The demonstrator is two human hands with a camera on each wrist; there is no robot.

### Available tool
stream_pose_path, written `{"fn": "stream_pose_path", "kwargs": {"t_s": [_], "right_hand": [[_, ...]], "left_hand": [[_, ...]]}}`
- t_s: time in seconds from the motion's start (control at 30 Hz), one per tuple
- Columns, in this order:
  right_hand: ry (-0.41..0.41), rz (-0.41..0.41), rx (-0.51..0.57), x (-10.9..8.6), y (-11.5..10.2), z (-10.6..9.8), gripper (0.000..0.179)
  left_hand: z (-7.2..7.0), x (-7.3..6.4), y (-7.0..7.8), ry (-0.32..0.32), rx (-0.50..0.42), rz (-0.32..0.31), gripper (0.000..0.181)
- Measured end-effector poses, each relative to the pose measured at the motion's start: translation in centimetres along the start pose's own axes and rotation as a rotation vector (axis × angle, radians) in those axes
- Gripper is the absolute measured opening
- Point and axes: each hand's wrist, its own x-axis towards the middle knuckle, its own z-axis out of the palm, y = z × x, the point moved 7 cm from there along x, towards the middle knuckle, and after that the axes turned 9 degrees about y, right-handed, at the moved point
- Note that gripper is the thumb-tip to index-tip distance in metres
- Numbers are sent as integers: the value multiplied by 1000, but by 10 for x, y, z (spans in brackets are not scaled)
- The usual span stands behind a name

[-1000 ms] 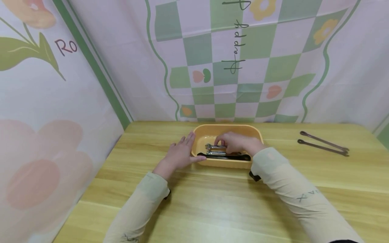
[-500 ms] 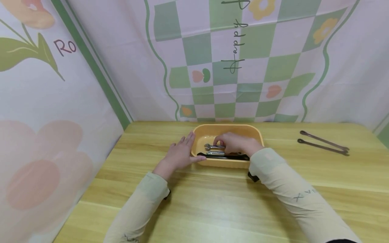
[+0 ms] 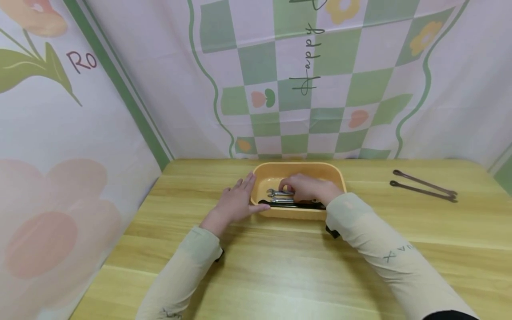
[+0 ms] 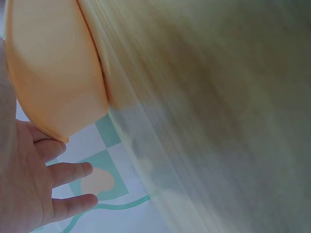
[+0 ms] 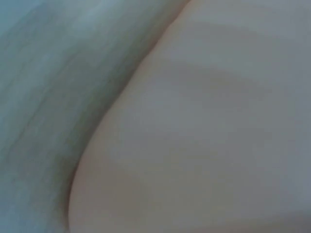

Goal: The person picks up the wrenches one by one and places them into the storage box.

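Observation:
An orange plastic bin [image 3: 300,169] stands near the table's back edge. My left hand [image 3: 236,204] lies against its left end, thumb over the front rim and fingers extended. In the left wrist view, the bin's outer wall [image 4: 58,63] meets the left hand's fingers [image 4: 70,174] at the rim. My right hand [image 3: 306,187] reaches inside with bent fingers and pinches a silver wrench [image 3: 273,193], whose open end points left. A second silver wrench [image 3: 282,200] and a long black wrench [image 3: 294,205] lie in front of it. A blurred pale curved surface fills much of the right wrist view.
Two long dark wrenches [image 3: 426,183] lie on the wooden table [image 3: 256,266] to the right of the bin. A printed cloth [image 3: 294,129] hangs directly behind the table, and another [image 3: 80,133] hangs along the left side.
My right hand has shifted slightly left inside the bin, and the silver wrenches show slightly less of their length. My left hand keeps its place on the bin's end.

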Motion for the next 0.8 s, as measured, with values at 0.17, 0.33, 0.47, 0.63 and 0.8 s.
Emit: {"fn": "stream_pose_path", "kwargs": {"t_s": [0.17,0.33,0.47,0.63,0.8], "right_hand": [[1,-23,-26,2,-2,1,42],[3,-40,-40,1,-3,1,40],[0,-27,-34,1,-3,1,40],[-3,-20,-27,0,-6,1,39],[0,-18,-19,1,-7,1,41]], "left_hand": [[0,1,-1,7,8,2,110],[-1,1,0,5,12,2,110],[-2,1,1,6,17,9,110],[-2,0,1,2,13,6,110],[-1,0,0,4,16,5,110]]}}
